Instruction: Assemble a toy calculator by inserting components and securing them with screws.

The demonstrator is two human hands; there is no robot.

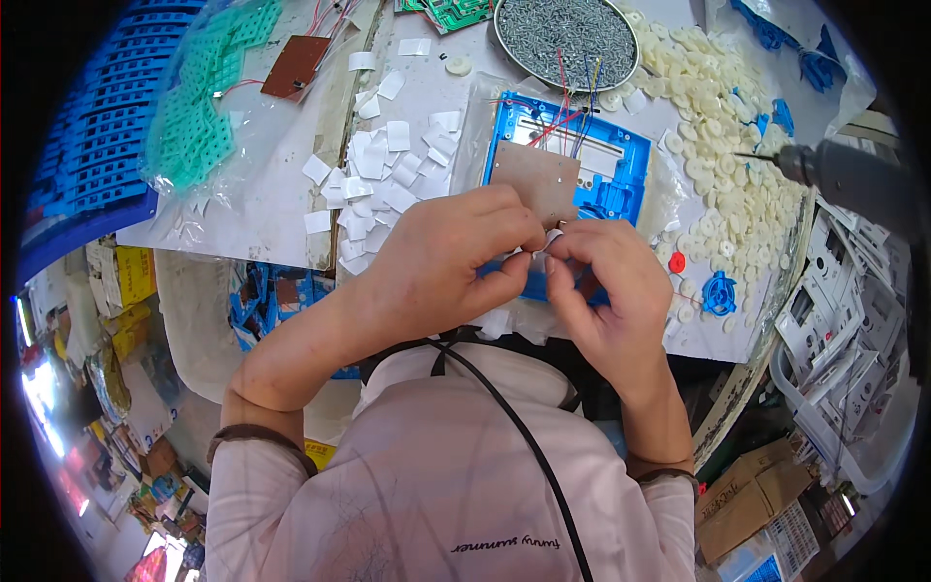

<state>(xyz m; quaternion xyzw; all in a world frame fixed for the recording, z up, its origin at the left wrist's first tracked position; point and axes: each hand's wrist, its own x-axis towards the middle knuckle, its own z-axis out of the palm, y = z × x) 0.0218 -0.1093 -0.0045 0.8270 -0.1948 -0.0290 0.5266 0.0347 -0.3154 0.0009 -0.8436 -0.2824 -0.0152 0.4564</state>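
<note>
Both hands meet over a blue plastic housing [635, 155], at the near edge of a brown circuit board [533, 177]. A small white piece [552, 236] sits between the fingertips, partly hidden by them. My left hand [465, 241] is closed in a pinch at its left side. From the right, my right hand [611, 276] pinches it with thumb and forefinger. The board lies tilted across the housing, with red, blue and dark wires [567, 121] rising beyond it. My hands cover the near part of the housing.
White square pieces [388, 175] lie scattered left of the housing. Beyond it stands a round tray of screws [567, 44]. Cream plastic discs [718, 126] spread along the right, under a dark power screwdriver [853, 179]. Green plastic parts [199, 126] and another brown board [295, 67] lie far left.
</note>
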